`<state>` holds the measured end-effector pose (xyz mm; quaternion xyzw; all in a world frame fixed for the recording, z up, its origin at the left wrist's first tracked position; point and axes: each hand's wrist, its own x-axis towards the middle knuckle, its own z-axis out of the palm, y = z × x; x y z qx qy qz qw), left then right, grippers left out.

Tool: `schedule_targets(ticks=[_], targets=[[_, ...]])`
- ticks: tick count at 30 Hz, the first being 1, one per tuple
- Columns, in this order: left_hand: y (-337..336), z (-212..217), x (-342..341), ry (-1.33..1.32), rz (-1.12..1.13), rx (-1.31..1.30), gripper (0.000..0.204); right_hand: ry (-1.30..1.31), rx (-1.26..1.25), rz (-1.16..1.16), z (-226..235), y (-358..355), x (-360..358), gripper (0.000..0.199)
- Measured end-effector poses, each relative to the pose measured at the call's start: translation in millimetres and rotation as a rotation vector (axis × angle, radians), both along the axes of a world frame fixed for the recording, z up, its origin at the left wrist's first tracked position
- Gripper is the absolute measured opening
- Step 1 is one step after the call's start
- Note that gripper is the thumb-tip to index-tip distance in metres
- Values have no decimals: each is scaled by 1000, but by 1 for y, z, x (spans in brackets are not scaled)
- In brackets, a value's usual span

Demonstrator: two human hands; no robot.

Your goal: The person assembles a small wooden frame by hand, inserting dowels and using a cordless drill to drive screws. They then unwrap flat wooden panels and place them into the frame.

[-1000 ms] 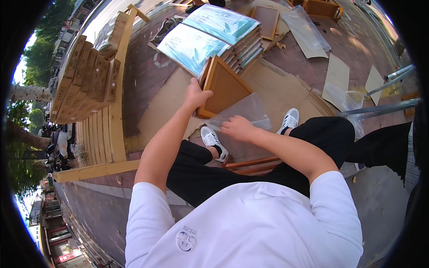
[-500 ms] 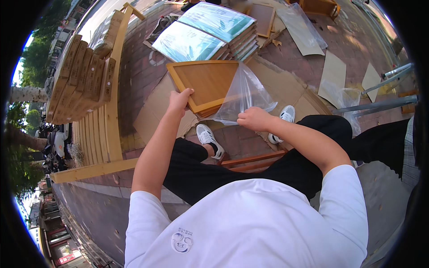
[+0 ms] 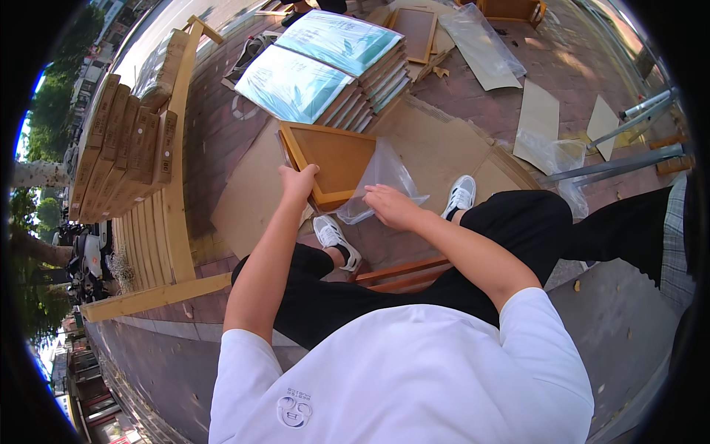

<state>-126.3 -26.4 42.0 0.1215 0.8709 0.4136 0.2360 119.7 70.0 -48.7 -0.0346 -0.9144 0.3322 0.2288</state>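
A framed wooden panel, orange-brown with a lighter border, stands tilted in front of me. My left hand is closed around its near left edge, thumb on the frame. Another panel edge shows just behind it on the left. Clear plastic film covers the panel's right end and hangs loosely off it. The film's near side is by my right hand, whose fingers are pinched together on it. Beneath lies a flattened cardboard sheet on the brick paving.
Beyond the panel rises a stack of film-wrapped panels. At left, brown cartons lean on a slatted wooden pallet. Grey metal bars and loose plastic are at right. A low wooden stool is between my legs.
The panel has turned to a steeper tilt, and its far edge sits lower in view. My right hand has shifted left, and the film has bunched up closer to the panel's end.
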Motion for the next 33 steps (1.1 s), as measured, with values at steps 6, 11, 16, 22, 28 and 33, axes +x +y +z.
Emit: schedule_targets(ticks=[6,11,16,22,28,33], targets=[[1,3,17,-4,82,89,71,-105,-373,-99,-9,14,-33,9],[8,2,14,66,85,46,69,-289,-203,84,-49,6,-22,11],[2,2,13,41,110,34,70,-314,-167,159,-73,2,-11,10],[-7,-15,-1,86,98,7,69,-361,-213,187,-98,2,-6,12],[-1,-8,5,31,91,32,75,-425,-223,170,-115,1,-6,14],[-12,-9,10,72,70,13,86,-391,-241,81,-111,-15,-9,19]])
